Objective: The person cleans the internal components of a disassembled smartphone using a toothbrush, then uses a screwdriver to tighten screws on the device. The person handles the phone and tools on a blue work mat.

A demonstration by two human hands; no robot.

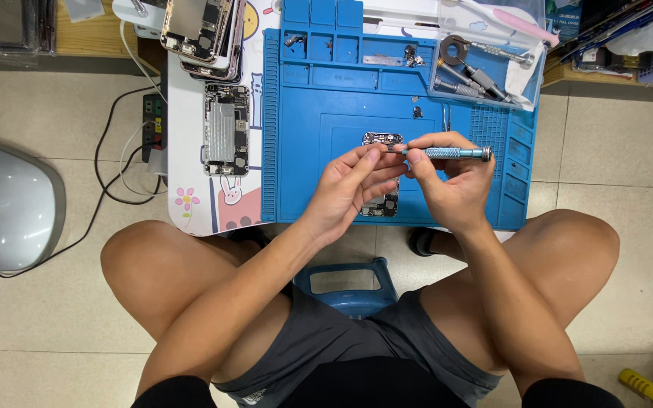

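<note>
Here, at the centre of the frame, the right hand (451,193) gripped a slim precision screwdriver (451,153) with a knurled, pale blue metal barrel and a dark end cap, held nearly level with its tip pointing left. The left hand (349,189) met that tip with thumb and fingers pinched narrowly together; whether a small part lay between them could not be told. Beneath both hands lay an opened phone chassis (382,174), a rounded rectangle of bare metal packed with small components, largely hidden by the fingers. It rested in the middle of a blue, matte repair mat (304,113) moulded with square compartments along its top and right edges. A second stripped phone body (226,128) lay left of the mat on a white tabletop (187,113) printed with cartoon figures, and a stack of further phone frames (202,30) sat at the upper left. At the upper right, a clear plastic tray (485,64) held several metal drivers. A blue plastic stool (349,283) showed between the knees, over glossy beige floor tiles (629,151).
</note>
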